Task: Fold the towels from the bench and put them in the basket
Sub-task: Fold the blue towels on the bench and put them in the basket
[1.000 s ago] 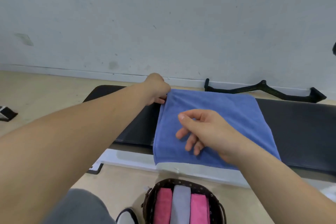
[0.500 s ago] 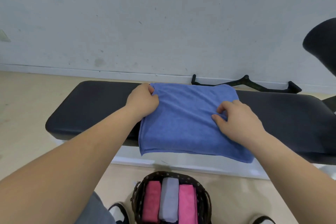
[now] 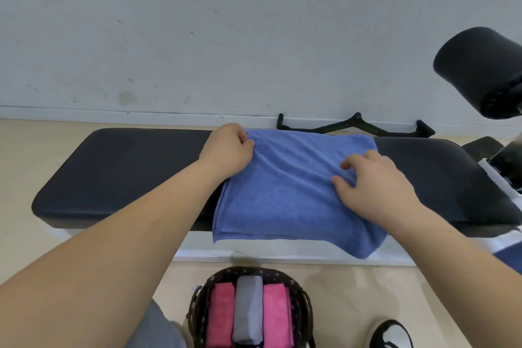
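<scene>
Sliding outward from the middle, the right hand (image 3: 372,186) is now bunching the blue towel (image 3: 282,192) beneath its curled fingers, while the left hand (image 3: 226,150) is pinching the corner at its fingertips. The towel is lying on the counter (image 3: 127,172) under both hands; tugging evenly should be keeping the edges aligned.

One wide-angle camera, worn on the person's head, is looking forward and down across the bench (image 3: 127,175) toward the wall (image 3: 226,37). It is sitting close over the work, so the left forearm (image 3: 127,234) and right forearm (image 3: 457,257) are extending in from the bottom corners, and the basket (image 3: 224,272) is showing at the lower edge.
</scene>
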{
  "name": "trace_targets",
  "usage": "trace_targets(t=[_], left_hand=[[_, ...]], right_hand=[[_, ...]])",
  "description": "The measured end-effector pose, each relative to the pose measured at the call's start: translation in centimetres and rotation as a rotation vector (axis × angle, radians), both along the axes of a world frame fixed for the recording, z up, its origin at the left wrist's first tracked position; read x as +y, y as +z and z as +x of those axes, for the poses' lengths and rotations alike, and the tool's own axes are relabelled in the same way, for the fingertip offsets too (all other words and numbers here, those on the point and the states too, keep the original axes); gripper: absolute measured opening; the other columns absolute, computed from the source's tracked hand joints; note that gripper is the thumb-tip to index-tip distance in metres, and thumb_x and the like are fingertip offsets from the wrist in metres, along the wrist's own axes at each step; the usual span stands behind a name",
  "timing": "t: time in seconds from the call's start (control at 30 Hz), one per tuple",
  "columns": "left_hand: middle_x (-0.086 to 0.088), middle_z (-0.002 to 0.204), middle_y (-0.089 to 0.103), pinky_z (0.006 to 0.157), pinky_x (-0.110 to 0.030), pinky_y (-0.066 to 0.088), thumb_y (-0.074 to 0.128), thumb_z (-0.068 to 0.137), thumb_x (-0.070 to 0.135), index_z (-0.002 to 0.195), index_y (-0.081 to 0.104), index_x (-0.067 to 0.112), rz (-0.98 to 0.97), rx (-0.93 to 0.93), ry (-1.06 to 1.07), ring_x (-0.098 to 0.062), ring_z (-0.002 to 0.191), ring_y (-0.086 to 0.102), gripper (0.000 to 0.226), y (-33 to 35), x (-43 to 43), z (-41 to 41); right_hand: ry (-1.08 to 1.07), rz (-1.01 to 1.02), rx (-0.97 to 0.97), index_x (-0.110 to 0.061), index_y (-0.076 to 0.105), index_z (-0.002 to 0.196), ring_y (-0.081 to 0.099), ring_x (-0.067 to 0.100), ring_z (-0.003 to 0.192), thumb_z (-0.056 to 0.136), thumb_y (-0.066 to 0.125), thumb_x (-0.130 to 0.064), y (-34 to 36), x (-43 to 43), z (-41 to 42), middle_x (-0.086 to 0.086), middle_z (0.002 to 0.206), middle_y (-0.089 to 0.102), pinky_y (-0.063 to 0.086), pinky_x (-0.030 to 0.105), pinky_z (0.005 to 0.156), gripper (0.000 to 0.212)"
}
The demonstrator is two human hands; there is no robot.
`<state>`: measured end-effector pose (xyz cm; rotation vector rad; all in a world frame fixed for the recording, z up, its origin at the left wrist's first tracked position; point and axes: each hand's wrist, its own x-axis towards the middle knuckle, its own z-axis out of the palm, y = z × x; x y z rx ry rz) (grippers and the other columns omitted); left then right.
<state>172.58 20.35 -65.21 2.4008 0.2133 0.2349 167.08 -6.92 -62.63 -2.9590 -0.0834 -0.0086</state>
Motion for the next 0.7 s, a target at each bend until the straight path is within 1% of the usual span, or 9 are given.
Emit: trace_targets(t=[0.1, 0.17, 0.27, 0.37, 0.4, 0.47, 0.53, 0.63, 0.7], left_hand=[[0.002, 0.077, 0.062, 0.065, -0.028, 0.048, 0.065, 0.095, 0.026, 0.093, 0.067, 0.005, -0.041, 0.012, 0.033, -0.017, 0.071, 0.057, 0.021, 0.2, 1.4, -0.5], [0.000, 0.082, 0.066, 0.068, -0.029, 0.050, 0.066, 0.095, 0.027, 0.093, 0.067, 0.007, -0.044, 0.056, 0.049, -0.018, 0.074, 0.059, 0.020, 0.1, 2.5, -1.0], [-0.003, 0.089, 0.068, 0.068, -0.035, 0.056, 0.064, 0.096, 0.033, 0.096, 0.066, 0.009, -0.053, 0.145, 0.034, -0.026, 0.079, 0.066, 0.024, 0.2, 3.3, -2.0], [-0.009, 0.087, 0.071, 0.067, -0.041, 0.065, 0.066, 0.094, 0.042, 0.097, 0.066, 0.007, -0.090, 0.207, 0.029, -0.032, 0.073, 0.074, 0.035, 1.4, 3.1, -3.1], [-0.009, 0.085, 0.072, 0.064, -0.040, 0.065, 0.068, 0.092, 0.045, 0.096, 0.066, 0.006, -0.083, 0.256, 0.019, -0.032, 0.072, 0.075, 0.039, 1.9, 3.1, -3.6], [-0.008, 0.084, 0.073, 0.053, -0.031, 0.061, 0.073, 0.088, 0.050, 0.091, 0.067, 0.007, -0.061, 0.375, -0.021, -0.029, 0.071, 0.074, 0.044, 2.6, 3.2, -4.8], [-0.008, 0.082, 0.074, 0.050, -0.027, 0.055, 0.073, 0.088, 0.047, 0.085, 0.066, 0.009, -0.035, 0.443, -0.058, -0.023, 0.065, 0.069, 0.039, 2.7, 3.4, -5.8], [-0.008, 0.069, 0.070, 0.052, -0.028, 0.054, 0.069, 0.092, 0.039, 0.078, 0.059, 0.013, 0.014, 0.454, -0.080, -0.022, 0.061, 0.063, 0.031, 2.6, 3.9, -6.7], [-0.008, 0.070, 0.066, 0.055, -0.030, 0.057, 0.066, 0.094, 0.035, 0.077, 0.055, 0.014, -0.012, 0.439, -0.081, -0.021, 0.060, 0.063, 0.030, 2.5, 4.3, -7.2]], right_hand=[[0.061, 0.041, 0.006, -0.028, 0.053, 0.143, 0.043, 0.027, 0.135, 0.098, 0.049, -0.059, -0.1, 1.5, 0.1, 0.002, 0.142, 0.051, 0.042, 0.043, 0.105, 0.055], [0.100, 0.026, 0.069, -0.030, 0.047, 0.150, 0.038, 0.026, 0.142, 0.098, 0.043, -0.064, -0.8, 2.1, 0.6, 0.003, 0.150, 0.047, 0.036, 0.042, 0.114, 0.062], [0.131, -0.010, 0.155, -0.033, 0.039, 0.155, 0.032, 0.028, 0.147, 0.096, 0.037, -0.069, -2.1, 2.5, 1.1, 0.005, 0.160, 0.038, 0.030, 0.045, 0.120, 0.069], [0.124, 0.014, 0.148, -0.034, 0.039, 0.156, 0.028, 0.027, 0.151, 0.097, 0.038, -0.068, -2.2, 2.2, 1.4, 0.005, 0.164, 0.033, 0.027, 0.045, 0.122, 0.068], [0.124, 0.025, 0.140, -0.034, 0.039, 0.155, 0.028, 0.027, 0.151, 0.097, 0.039, -0.067, -2.2, 2.2, 1.4, 0.005, 0.164, 0.033, 0.026, 0.045, 0.123, 0.067], [0.122, 0.029, 0.130, -0.034, 0.041, 0.154, 0.029, 0.027, 0.149, 0.096, 0.038, -0.068, -2.2, 2.2, 1.4, 0.006, 0.162, 0.034, 0.027, 0.046, 0.122, 0.067], [0.130, 0.009, 0.117, -0.037, 0.040, 0.154, 0.030, 0.029, 0.148, 0.093, 0.035, -0.072, -2.4, 2.5, 1.5, 0.006, 0.161, 0.034, 0.028, 0.051, 0.120, 0.071], [0.164, -0.003, 0.115, -0.042, 0.035, 0.155, 0.019, 0.031, 0.154, 0.094, 0.034, -0.073, -2.8, 3.8, 1.4, 0.005, 0.168, 0.024, 0.019, 0.057, 0.122, 0.069], [0.188, -0.009, 0.142, -0.045, 0.031, 0.157, 0.012, 0.031, 0.156, 0.095, 0.033, -0.073, -2.9, 4.9, 1.1, 0.003, 0.170, 0.019, 0.014, 0.059, 0.123, 0.068]])
